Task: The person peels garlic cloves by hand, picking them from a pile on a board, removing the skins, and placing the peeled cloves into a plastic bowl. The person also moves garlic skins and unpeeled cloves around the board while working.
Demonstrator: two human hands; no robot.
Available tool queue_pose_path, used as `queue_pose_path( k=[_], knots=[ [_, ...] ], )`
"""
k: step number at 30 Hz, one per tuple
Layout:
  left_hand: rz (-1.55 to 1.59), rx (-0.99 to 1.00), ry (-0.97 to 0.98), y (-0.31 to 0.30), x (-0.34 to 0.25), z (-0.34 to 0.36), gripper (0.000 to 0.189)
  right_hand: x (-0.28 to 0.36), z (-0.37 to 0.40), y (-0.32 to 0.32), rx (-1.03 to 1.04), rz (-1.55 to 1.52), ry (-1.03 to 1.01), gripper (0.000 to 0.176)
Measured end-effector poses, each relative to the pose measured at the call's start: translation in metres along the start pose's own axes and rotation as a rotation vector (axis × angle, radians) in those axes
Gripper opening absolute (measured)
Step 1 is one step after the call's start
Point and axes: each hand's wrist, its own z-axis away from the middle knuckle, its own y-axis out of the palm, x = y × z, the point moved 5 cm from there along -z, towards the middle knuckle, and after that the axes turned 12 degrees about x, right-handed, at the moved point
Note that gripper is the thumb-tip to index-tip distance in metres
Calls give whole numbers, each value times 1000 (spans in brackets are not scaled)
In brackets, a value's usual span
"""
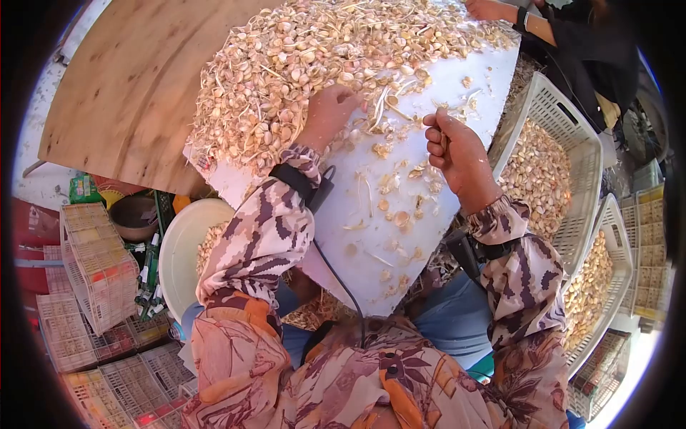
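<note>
A large heap of garlic cloves (286, 64) with dry stalks and skins covers the far part of a white board (343, 250). My left hand (330, 114) lies at the near edge of the heap, its fingers curled down; whatever is under the fingertips is hidden. Right of it, my right hand (456, 150) is raised over the board with its fingers curled together, and what they hold is too small to make out. Bits of skin and loose scraps (401, 218) lie on the board between and below the hands.
White crates of cloves (587, 146) stand at the right, a round pale tub (179, 247) at the left. Brown plywood (121, 86) extends at the upper left. Stacked crates (100, 268) are at the far left. Another person's hand (493, 10) reaches in at the upper right.
</note>
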Motion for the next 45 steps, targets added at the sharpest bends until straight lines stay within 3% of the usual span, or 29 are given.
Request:
queue_pose_path(
  k=[2, 5, 7, 8, 9, 10, 11, 13, 15, 17, 22, 26, 28, 29, 30, 31, 33, 34, 36, 37, 40, 45],
  knots=[
    [-872, 51, 77, 24, -5, -24, 21, 1, -5, -2, -26, -5, 15, 29],
    [-920, 22, 229, 37, -6, -30, 23, 2, -12, -6, -6, -2, 28, 30],
    [-785, -12, 230, 34, -6, -14, 20, 1, -17, -9, -16, 144, -3, 31],
    [-577, -9, 270, 32, -6, -3, 18, -6, -21, -9, -10, 143, 1, 31],
    [-371, -7, 306, 29, -7, 11, 17, -8, -25, -2, -2, 482, -63, 32],
    [-375, -15, 296, 32, -7, 28, 17, -11, -27, 6, 12, 821, -128, 33],
    [-450, -23, 386, 42, -16, 51, 14, -15, -24, 13, 33, 820, -121, 33],
    [-536, -50, 456, 49, -23, 85, 12, -25, -13, 38, 127, 1259, -205, 37],
    [-377, -57, 508, 46, -29, 113, 11, -32, -5, 47, 188, 1275, -238, 35],
    [-336, -78, 434, 43, -33, 137, 12, -32, 8, 56, 356, 1107, -228, 29],
    [14, -118, 345, 38, -25, 169, 11, -43, 35, 69, 509, 723, -155, 25],
    [319, -146, 279, 40, -9, 181, 15, -62, 42, 83, 422, 257, 16, 28],
    [793, -139, 147, 42, 9, 183, 19, -63, 39, 84, 397, 89, 46, 29],
    [796, -140, 144, 39, 6, 191, 19, -59, 33, 79, 277, -7, 63, 31],
    [682, -144, 220, 33, -9, 204, 21, -55, 25, 71, 155, -102, 76, 33],
    [570, -145, 289, 26, -27, 217, 22, -47, 12, 58, 204, -67, 103, 35],
    [204, 14, 749, 13, -98, 258, 19, -34, -4, 25, 30, 3, 57, 36],
    [355, 152, 955, 16, -127, 274, 17, -35, -13, 17, 25, 4, 66, 36],
    [510, 534, 969, 8, -148, 300, 12, -47, -22, 9, -17, 40, 175, 32],
    [504, 579, 1021, 9, -152, 306, 10, -52, -19, 10, -20, 42, 186, 32],
    [386, 390, 1201, 9, -156, 305, 11, -50, -2, 46, 185, 79, 193, 40],
    [185, 27, 1342, 8, -156, 314, 25, -51, 13, 64, 271, -51, 206, 43]
  ],
)
